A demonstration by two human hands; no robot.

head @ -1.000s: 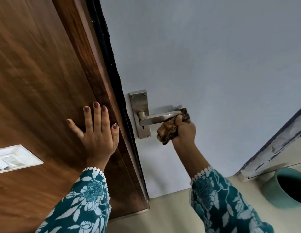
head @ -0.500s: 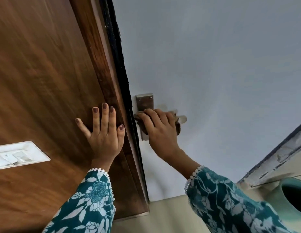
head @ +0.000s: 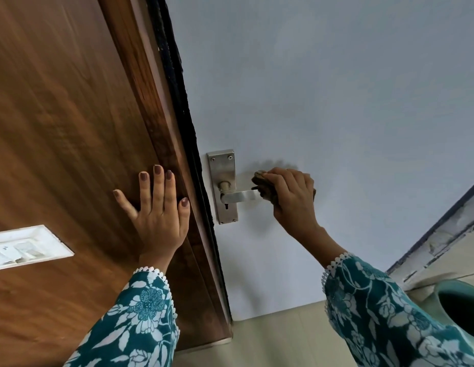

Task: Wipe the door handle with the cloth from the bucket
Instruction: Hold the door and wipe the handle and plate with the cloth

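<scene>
right hand point(head: 291, 197) clenched around a bunched brown cloth point(head: 266, 190), grip over the outer end of the lever door handle point(head: 240, 195). cloth covers the lever tip; the inner stretch of the lever, up to its spindle, is bare and shiny. the handle sits on a steel backplate point(head: 222, 165) screwed to a pale grey-blue door point(head: 336, 88), keyhole visible just below the lever. fingers curl over the top of the cloth, casting a shadow on the door face above.

left hand point(head: 157, 207) released, holding nothing: palm flat and fingers spread against the brown wooden frame point(head: 71, 102), just beside the door's edge. a dark rough strip point(head: 177, 83) runs along that edge, between the left hand and the backplate.

surroundings: white switch plate point(head: 26, 246) set in the wood at lower left, well apart from the handle. teal bucket point(head: 453, 303) at lower right on the floor, partly hidden by the right sleeve point(head: 384, 313); its contents cannot be told. a worn, chipped strip point(head: 442, 239) runs behind the bucket. both sleeves are teal with a white floral print.
</scene>
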